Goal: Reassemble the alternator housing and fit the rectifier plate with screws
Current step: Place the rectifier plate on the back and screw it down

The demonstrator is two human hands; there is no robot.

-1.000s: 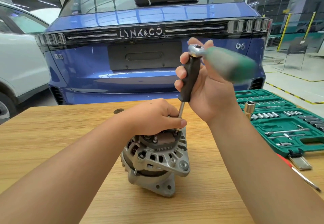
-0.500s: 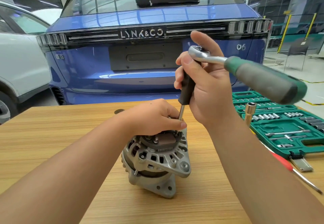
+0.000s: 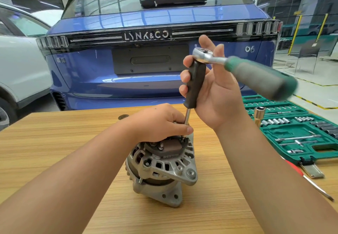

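The silver alternator [image 3: 161, 171] stands on the wooden table [image 3: 54, 138], with the dark rectifier plate [image 3: 170, 146] on its top. My left hand [image 3: 161, 124] rests over the top of the alternator, its fingers pinching the steel shaft of a driver near its tip. The driver's black handle [image 3: 195, 83] stands upright above a screw at the plate's right edge. My right hand [image 3: 214, 91] grips that handle. A ratchet with a green handle [image 3: 261, 76] is fitted on the driver's top end and sticks out to the right, blurred.
An open green socket set case [image 3: 292, 129] lies on the table's right side. A brass-coloured deep socket [image 3: 258, 114] stands beside it, and a red-handled screwdriver [image 3: 311, 182] lies in front. A blue car [image 3: 146, 69] is parked behind the table, a white car [image 3: 18, 65] to the left.
The ratchet's green handle has swung between the frames and is blurred again now. My right hand's palm has opened toward the camera round the black handle. My left hand and the alternator have stayed put.
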